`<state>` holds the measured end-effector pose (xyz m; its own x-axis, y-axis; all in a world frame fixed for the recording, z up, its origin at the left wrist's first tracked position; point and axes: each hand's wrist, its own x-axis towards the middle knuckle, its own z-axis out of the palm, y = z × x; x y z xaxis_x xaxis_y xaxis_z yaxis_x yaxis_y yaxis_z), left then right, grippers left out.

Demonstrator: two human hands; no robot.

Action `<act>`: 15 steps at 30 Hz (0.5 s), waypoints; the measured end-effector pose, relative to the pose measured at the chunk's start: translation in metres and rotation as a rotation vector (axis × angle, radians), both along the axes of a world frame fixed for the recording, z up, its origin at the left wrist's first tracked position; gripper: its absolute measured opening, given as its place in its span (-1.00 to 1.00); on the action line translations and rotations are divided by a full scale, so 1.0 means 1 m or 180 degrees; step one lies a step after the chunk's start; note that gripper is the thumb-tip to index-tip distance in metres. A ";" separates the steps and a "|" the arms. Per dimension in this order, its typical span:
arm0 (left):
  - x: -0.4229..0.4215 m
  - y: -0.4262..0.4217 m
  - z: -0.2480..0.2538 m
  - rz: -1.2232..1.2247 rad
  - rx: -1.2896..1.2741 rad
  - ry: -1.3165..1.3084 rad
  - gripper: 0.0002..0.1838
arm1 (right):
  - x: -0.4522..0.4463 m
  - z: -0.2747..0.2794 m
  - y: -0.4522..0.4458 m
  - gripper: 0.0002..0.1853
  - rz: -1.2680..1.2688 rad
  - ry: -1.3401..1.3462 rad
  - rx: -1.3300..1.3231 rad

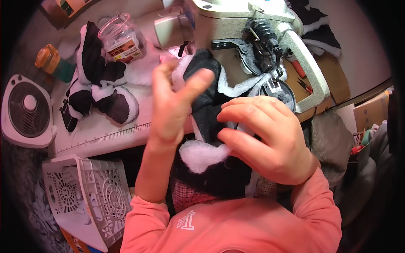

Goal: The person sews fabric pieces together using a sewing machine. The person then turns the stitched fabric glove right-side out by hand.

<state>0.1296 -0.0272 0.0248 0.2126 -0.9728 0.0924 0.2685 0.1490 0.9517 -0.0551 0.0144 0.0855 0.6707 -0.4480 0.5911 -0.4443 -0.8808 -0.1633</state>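
Note:
A black fabric piece with white fleece lining (203,110) runs from the sewing machine bed down over my lap, its fluffy white end turned up near me. At its left edge is my left hand (171,103), thumb and fingers spread apart and slightly blurred. My right hand (265,137) curves over the right side of the piece. Its thumb and fingertips are apart, with fabric visible behind the gap; the fingertips seem to brush the cloth. Beyond my right hand stands the sewing machine (242,25), with its presser foot and needle area (274,86) by a white fleece edge.
More black and white fleece pieces (120,105) lie on the left of the table, near a clear plastic jar (122,40) and an orange-capped bottle (52,61). A small fan (29,111) and a white plastic basket (86,198) stand left. Red-handled snips (304,86) lie right.

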 end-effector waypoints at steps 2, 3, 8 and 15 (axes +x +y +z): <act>-0.011 0.007 -0.007 -0.0239 0.0253 0.0115 -0.57 | 0.000 0.002 -0.003 -0.75 0.0116 0.0038 0.0238; -0.008 0.008 -0.012 -0.0060 0.0398 -0.0168 -0.67 | 0.000 0.005 -0.004 -0.75 0.0176 0.0034 0.0289; -0.014 0.074 -0.021 0.0301 -0.0726 0.1580 -0.71 | 0.013 0.013 -0.004 -0.78 0.0401 -0.0283 0.0923; -0.020 0.082 -0.011 0.0883 -0.0131 0.1816 -0.78 | 0.028 0.014 -0.007 -0.82 0.0266 -0.0313 0.1479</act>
